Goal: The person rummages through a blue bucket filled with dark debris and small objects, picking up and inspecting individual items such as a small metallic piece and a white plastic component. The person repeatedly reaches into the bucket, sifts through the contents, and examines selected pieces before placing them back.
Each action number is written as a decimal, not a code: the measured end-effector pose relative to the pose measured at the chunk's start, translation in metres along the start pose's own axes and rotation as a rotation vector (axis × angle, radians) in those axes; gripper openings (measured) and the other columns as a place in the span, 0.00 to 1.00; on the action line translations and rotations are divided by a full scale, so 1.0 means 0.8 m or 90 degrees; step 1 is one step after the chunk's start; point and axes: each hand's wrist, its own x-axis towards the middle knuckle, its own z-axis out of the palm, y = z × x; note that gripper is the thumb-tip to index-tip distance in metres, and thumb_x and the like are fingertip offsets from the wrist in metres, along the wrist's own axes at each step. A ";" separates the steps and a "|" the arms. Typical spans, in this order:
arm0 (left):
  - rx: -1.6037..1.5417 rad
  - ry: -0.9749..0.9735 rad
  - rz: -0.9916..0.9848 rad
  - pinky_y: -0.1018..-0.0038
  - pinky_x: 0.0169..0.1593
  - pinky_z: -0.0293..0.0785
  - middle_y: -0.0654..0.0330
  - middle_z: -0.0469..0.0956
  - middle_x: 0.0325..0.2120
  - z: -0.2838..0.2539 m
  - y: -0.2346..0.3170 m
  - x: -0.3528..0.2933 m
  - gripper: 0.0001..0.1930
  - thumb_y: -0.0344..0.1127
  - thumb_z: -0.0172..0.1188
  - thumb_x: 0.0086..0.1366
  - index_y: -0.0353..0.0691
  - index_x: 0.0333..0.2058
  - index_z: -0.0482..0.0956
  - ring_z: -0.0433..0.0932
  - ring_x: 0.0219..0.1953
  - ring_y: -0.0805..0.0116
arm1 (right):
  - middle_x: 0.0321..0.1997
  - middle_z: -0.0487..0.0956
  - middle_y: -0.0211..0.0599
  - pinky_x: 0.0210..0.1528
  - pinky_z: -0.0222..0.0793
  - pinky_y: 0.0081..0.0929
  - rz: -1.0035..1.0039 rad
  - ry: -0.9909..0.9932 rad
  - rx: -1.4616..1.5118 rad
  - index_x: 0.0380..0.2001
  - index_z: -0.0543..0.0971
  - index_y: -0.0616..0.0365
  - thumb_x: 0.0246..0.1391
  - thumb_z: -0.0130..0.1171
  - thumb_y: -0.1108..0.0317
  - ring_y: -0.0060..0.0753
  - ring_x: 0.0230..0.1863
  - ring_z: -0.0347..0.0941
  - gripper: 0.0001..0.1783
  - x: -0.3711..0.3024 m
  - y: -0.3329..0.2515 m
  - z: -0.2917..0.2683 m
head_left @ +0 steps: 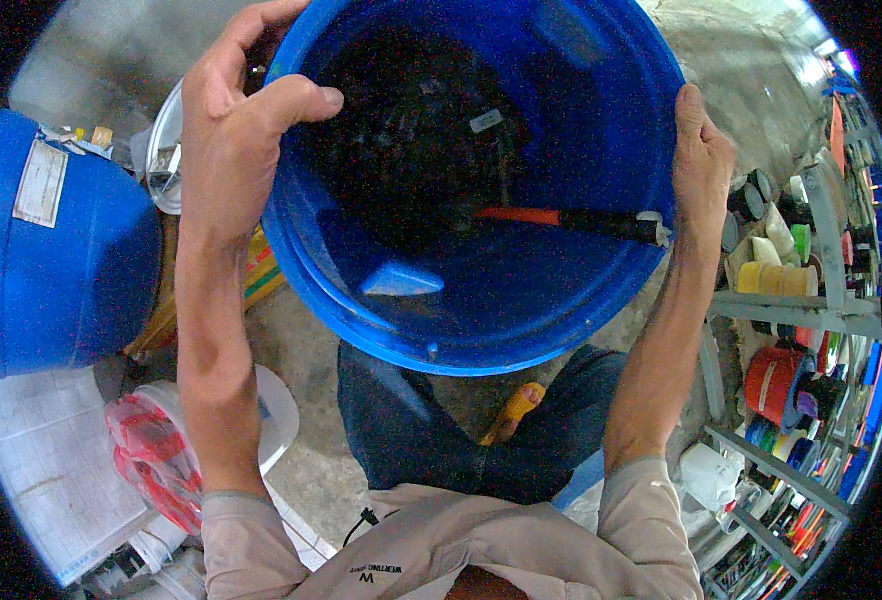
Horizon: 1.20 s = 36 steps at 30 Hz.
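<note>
A large blue plastic drum (431,355) is tipped so that its round mouth faces me. My left hand (231,120) is closed on the left of its rim, the thumb hooked inside and the fingers mostly hidden behind the wall. At the right edge, my right hand (701,165) grips the rim with the thumb on top. Dark, jumbled contents (411,140) fill the shadowed bottom, too dim to name, with a small pale tag (485,121) among them. A long handle, orange and black with a whitish end (601,224), leans against the right inner wall.
Another blue drum (71,260) stands at left, above stacked white boxes (41,440). A white bucket (277,410) and a red-and-clear plastic bag (146,455) are near my left forearm. At right, a grey metal rack (796,314) holds several spools, including a red one (773,385).
</note>
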 end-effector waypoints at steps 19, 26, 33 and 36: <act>-0.022 0.012 -0.050 0.74 0.55 0.67 0.58 0.77 0.45 0.000 0.001 0.009 0.31 0.34 0.60 0.44 0.34 0.52 0.75 0.75 0.46 0.68 | 0.30 0.78 0.41 0.44 0.66 0.29 -0.006 -0.024 0.015 0.39 0.78 0.64 0.62 0.49 0.47 0.25 0.36 0.67 0.26 -0.004 0.000 -0.005; -0.060 -0.037 -0.031 0.75 0.54 0.67 0.58 0.78 0.44 -0.018 -0.033 0.039 0.29 0.32 0.60 0.46 0.35 0.52 0.75 0.76 0.45 0.69 | 0.33 0.82 0.41 0.47 0.68 0.32 -0.069 0.060 -0.092 0.39 0.80 0.65 0.60 0.53 0.52 0.33 0.40 0.76 0.23 -0.011 0.000 -0.006; -0.051 -0.031 0.007 0.74 0.52 0.70 0.59 0.79 0.40 -0.015 -0.023 0.031 0.27 0.29 0.60 0.45 0.35 0.49 0.76 0.76 0.43 0.70 | 0.39 0.81 0.45 0.48 0.71 0.36 -0.205 -0.093 0.032 0.38 0.82 0.59 0.52 0.63 0.62 0.45 0.42 0.78 0.14 -0.095 -0.115 -0.024; -0.092 -0.026 -0.004 0.75 0.51 0.71 0.60 0.80 0.39 -0.010 -0.025 0.035 0.26 0.30 0.61 0.45 0.34 0.48 0.76 0.77 0.41 0.71 | 0.40 0.80 0.44 0.49 0.70 0.40 -0.379 -0.313 -0.023 0.37 0.80 0.61 0.48 0.67 0.55 0.49 0.45 0.74 0.21 -0.151 -0.094 -0.018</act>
